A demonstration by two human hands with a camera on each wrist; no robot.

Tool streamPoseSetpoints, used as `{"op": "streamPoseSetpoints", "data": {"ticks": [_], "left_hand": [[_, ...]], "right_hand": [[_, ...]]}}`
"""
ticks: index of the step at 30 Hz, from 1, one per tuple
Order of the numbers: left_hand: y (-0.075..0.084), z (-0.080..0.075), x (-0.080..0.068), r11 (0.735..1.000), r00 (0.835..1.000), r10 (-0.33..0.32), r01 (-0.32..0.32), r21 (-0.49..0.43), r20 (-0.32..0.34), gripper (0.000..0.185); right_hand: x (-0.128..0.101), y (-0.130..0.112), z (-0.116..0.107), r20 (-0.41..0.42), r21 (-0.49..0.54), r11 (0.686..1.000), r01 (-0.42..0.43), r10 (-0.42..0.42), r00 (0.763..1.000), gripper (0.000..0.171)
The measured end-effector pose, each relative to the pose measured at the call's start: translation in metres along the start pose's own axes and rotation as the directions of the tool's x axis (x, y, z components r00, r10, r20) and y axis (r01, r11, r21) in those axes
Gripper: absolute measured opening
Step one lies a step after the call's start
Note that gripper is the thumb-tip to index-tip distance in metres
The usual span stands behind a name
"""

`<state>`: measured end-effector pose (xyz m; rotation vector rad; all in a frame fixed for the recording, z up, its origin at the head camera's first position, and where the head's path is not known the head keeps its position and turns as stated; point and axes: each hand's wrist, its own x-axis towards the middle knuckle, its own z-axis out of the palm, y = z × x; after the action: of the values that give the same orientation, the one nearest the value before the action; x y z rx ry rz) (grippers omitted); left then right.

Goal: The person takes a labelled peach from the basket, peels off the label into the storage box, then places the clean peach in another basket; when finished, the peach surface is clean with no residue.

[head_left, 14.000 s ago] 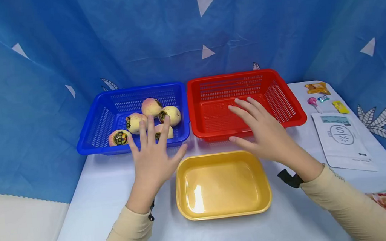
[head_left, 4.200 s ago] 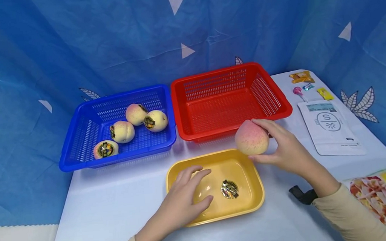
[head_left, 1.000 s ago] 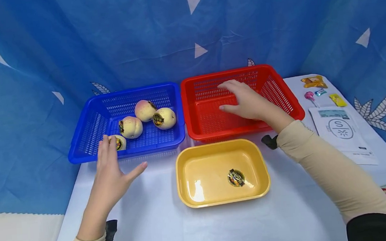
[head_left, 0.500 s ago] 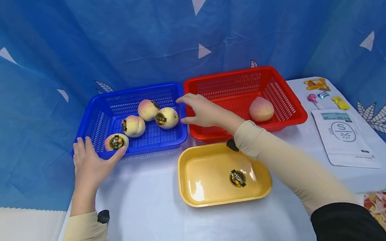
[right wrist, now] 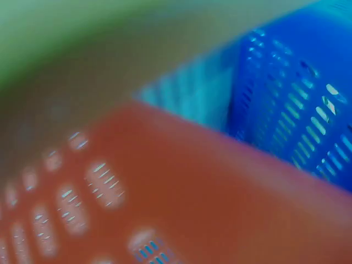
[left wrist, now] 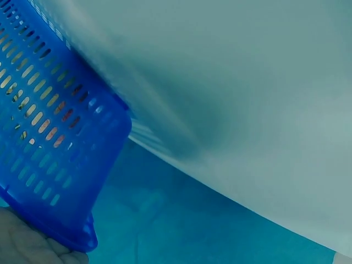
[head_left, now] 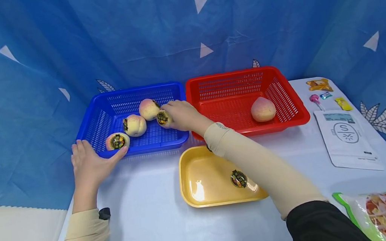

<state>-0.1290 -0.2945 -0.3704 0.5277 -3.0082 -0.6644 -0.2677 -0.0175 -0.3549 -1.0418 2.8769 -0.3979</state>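
Note:
My right hand (head_left: 183, 115) reaches into the right side of the blue basket (head_left: 147, 146) and grips a peach (head_left: 163, 118) with a black sticker, its fingers partly covering the fruit. My left hand (head_left: 92, 162) holds the basket's front left corner, thumb along the front rim. In the left wrist view, its fingers (left wrist: 33, 245) lie against the rim. Beside the gripped fruit sit a pinkish peach (head_left: 148, 109), a pale peach (head_left: 134, 125) and, nearest the left thumb, a stickered peach (head_left: 118, 141). Another peach (head_left: 263, 109) lies in the red basket (head_left: 219, 112).
A yellow tray (head_left: 204, 180) with a loose round sticker (head_left: 239, 179) stands in front, partly under the right forearm. On the right lie a white pouch (head_left: 347, 138), a lollipop (head_left: 315, 98), small wrapped sweets and a colourful food bag (head_left: 384, 211). The red basket adjoins the blue one.
My right hand has moved left from the red basket into the blue one and taken hold of a peach. My left hand has moved left onto the blue basket's corner.

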Motion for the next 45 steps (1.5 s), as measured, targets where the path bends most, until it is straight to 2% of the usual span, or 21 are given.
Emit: {"op": "streamPoseSetpoints", "data": {"ticks": [8, 16, 24, 30, 37, 41, 45], "left_hand": [[0.001, 0.0, 0.0, 1.0, 1.0, -0.002, 0.002, 0.008, 0.01, 0.139], [0.001, 0.0, 0.0, 1.0, 1.0, 0.002, -0.002, 0.009, 0.008, 0.138], [0.0, 0.001, 0.002, 1.0, 1.0, 0.002, -0.002, -0.001, 0.012, 0.138], [-0.002, 0.002, 0.001, 1.0, 1.0, -0.005, 0.005, -0.006, 0.011, 0.138], [-0.002, 0.004, 0.001, 1.0, 1.0, -0.009, 0.009, -0.006, 0.012, 0.139], [-0.002, 0.004, 0.002, 1.0, 1.0, -0.009, 0.009, -0.007, 0.014, 0.139], [-0.003, 0.004, 0.003, 1.0, 1.0, -0.008, 0.008, -0.004, 0.013, 0.139]], "right_hand": [[0.011, -0.009, 0.004, 0.111, -0.093, 0.993, -0.073, 0.083, 0.99, 0.06], [0.009, -0.009, 0.006, 0.074, -0.125, 0.992, -0.025, 0.035, 0.997, 0.059], [0.007, -0.015, 0.009, 0.114, -0.22, 0.975, -0.036, 0.062, 0.992, 0.058], [0.008, -0.018, 0.01, 0.156, -0.217, 0.975, -0.046, 0.081, 0.984, 0.074], [0.007, -0.02, 0.01, 0.182, -0.24, 0.971, -0.006, 0.051, 0.982, 0.074], [0.006, -0.02, 0.009, 0.182, -0.2, 0.98, 0.001, 0.037, 0.983, 0.068], [0.004, -0.02, 0.004, 0.146, -0.056, 0.998, -0.014, 0.022, 0.989, 0.067]]}}
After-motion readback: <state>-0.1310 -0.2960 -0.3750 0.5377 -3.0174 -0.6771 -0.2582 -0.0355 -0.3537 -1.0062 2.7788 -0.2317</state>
